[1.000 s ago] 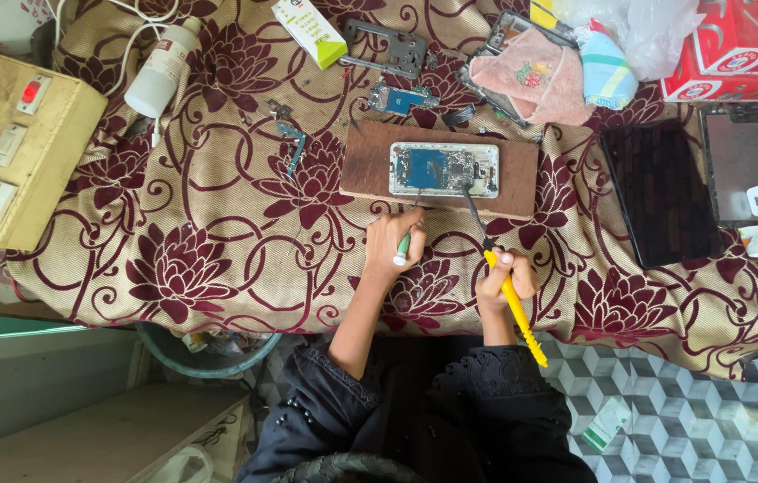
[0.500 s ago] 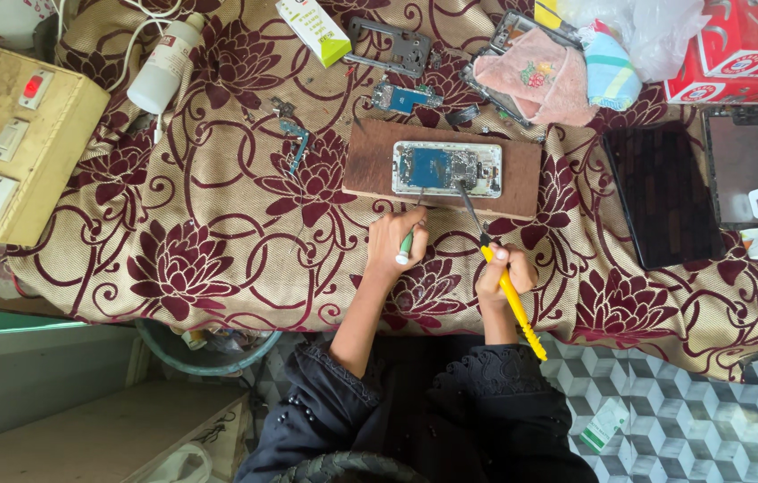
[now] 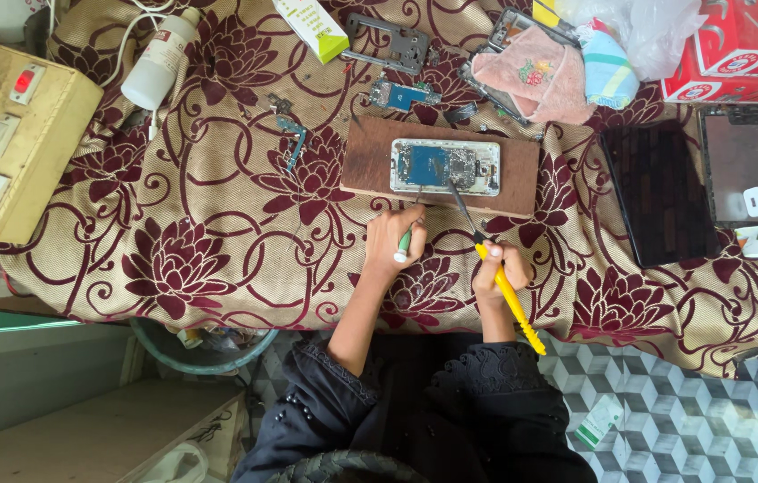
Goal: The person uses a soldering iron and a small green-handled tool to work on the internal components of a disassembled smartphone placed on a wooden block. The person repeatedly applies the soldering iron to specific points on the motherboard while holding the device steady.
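- Little has shifted since the earlier frames: both hands sit at the same spots just below the board, tools angled much as before.
- Opened phone [image 3: 444, 166] lies flat on a brown wooden board [image 3: 370, 161], upper middle of the frame, insides showing blue and grey.
- Left hand [image 3: 394, 238] is curled shut round a small green-handled tool [image 3: 405, 242]; its thin tip reaches up toward the phone's lower edge.
- Right hand [image 3: 499, 271] is clamped on a yellow-handled screwdriver [image 3: 511, 302]; the dark shaft slants up and left onto the phone's lower middle.
- Hands are near each other but apart, wrists resting on the patterned cloth [image 3: 218, 224].
- Step in hand, by my reading: working at a part inside the phone, one tool steadying, one driving. Whether the tip sits on a screw is too small to tell.
- Next move likely calls for a steady, light touch and the phone kept flat.
- Loose phone parts [image 3: 401, 93] lie above the board; a switch box [image 3: 3, 134] sits at the left edge.
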